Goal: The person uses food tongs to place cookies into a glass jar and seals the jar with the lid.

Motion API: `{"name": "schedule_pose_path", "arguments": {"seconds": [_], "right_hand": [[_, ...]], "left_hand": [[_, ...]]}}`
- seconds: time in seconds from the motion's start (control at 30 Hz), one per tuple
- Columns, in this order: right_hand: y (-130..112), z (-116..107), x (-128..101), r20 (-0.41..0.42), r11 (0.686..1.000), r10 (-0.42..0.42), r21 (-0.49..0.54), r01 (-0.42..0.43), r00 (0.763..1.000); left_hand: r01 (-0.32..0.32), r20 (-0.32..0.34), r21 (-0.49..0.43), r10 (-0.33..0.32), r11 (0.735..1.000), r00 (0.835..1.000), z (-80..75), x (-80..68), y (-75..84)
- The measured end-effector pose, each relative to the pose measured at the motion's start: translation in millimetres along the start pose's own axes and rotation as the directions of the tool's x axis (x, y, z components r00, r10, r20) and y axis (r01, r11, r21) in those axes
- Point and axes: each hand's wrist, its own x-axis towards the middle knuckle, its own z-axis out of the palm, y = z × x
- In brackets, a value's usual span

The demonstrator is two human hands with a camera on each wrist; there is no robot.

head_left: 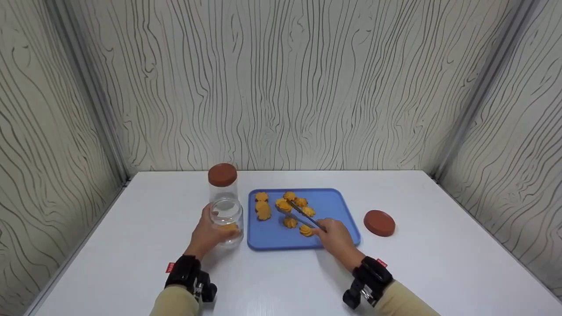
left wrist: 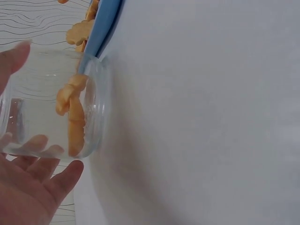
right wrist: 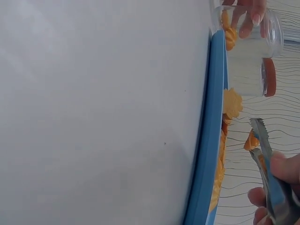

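Right hand (head_left: 336,237): grip clamped on tongs (head_left: 303,216), long axis running from the hand toward the bench's far left, tips over cookies (head_left: 287,206) on blue tray (head_left: 340,210). Left hand (head_left: 208,235): curled round open jar (head_left: 226,219), just left of tray, mid-bench.

A staged recording booth: a bare white tabletop (head_left: 439,245) boxed by wood-grain-patterned panels (head_left: 281,87) at nine, twelve and three o'clock.

Tongs (head_left: 303,216) over cookies (head_left: 287,206) — jar (head_left: 226,219) upright.
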Motion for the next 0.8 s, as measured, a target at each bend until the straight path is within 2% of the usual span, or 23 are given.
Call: {"name": "schedule_pose_path", "arguments": {"seconds": [0.1, 0.33, 0.8], "right_hand": [[0.1, -1.0, -1.5, -0.016, 1.000, -0.018, -0.004, 0.018, 1.000], [-2.6, -3.6, -2.8, -0.007, 0.999, 0.022, 0.038, -0.021, 1.000], [-5.6, -11.0, -3.5, -0.022, 0.999, -0.011, 0.040, 0.012, 1.000]], "left_hand": [[0.008, 0.004, -0.004, -0.008, 1.000, 1.000, 0.3, 0.2, -0.9], [0.039, 0.010, 0.000, -0.039, 0.999, 0.999, -1.5, -1.4, -2.2], [0.068, 0.001, 0.032, -0.069, 0.997, 0.998, 1.0, -1.9, 3.0]]}}
